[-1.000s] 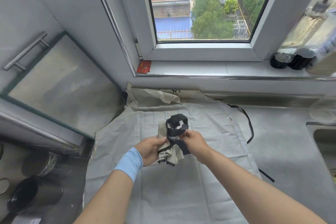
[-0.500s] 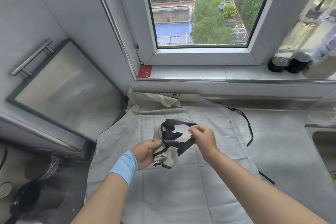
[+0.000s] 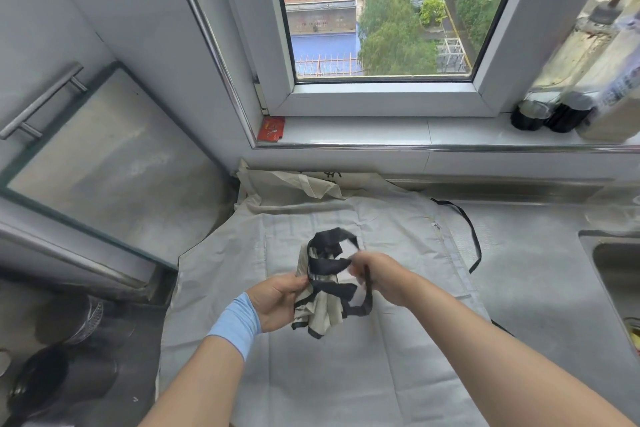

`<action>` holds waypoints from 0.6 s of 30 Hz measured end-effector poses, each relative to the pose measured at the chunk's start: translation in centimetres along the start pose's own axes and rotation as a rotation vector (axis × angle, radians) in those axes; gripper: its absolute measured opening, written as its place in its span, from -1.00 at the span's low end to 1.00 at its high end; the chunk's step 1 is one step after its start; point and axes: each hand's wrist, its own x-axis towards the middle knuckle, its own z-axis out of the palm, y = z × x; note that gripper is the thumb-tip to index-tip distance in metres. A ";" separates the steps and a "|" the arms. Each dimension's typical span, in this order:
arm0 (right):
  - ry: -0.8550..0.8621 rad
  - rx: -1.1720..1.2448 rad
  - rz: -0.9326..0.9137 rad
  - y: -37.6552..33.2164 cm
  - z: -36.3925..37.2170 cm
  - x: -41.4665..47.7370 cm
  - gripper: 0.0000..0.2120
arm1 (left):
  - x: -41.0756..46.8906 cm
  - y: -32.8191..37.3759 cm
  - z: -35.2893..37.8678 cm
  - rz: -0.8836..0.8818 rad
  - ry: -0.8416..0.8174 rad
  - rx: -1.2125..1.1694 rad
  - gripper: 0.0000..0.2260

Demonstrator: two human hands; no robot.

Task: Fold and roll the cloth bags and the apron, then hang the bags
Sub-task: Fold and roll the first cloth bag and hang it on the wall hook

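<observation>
A rolled beige cloth bag [image 3: 320, 310] with black trim is held upright above the counter. My left hand [image 3: 277, 302] grips the roll from the left side. Its black strap [image 3: 329, 265] is wound round the roll in several turns, and my right hand [image 3: 379, 276] pinches the strap's loose end just to the right of the roll. Underneath lies a pale grey apron [image 3: 346, 374] spread flat, its thin black tie [image 3: 472, 236] trailing off to the right. Another beige cloth bag [image 3: 294, 184] lies crumpled at the back by the wall.
A steel sink [image 3: 616, 274] opens at the right edge. Dark bottles [image 3: 540, 114] stand on the window sill [image 3: 381, 133], with a small red card [image 3: 273, 128] at its left end. Glass jars [image 3: 65, 322] and a dark pot [image 3: 52, 385] sit lower left below a cabinet door.
My right hand has carried the strap end from the top of the roll down and to the right, laying another turn round the bag. The left hand keeps its grip.
</observation>
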 end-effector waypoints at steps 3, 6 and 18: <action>0.066 0.497 -0.070 -0.6 -1.6 0.3 -0.68 | 0.7 0.0 -0.6 -0.021 0.190 -0.004 -0.78; 0.012 0.613 -0.106 -1.4 -2.6 -0.2 -0.77 | 2.1 -0.5 -1.6 -0.047 0.444 0.052 -0.82; 0.050 -0.327 -0.171 1.9 6.8 1.5 -0.87 | 4.2 -1.7 -0.9 0.021 0.931 0.755 -0.72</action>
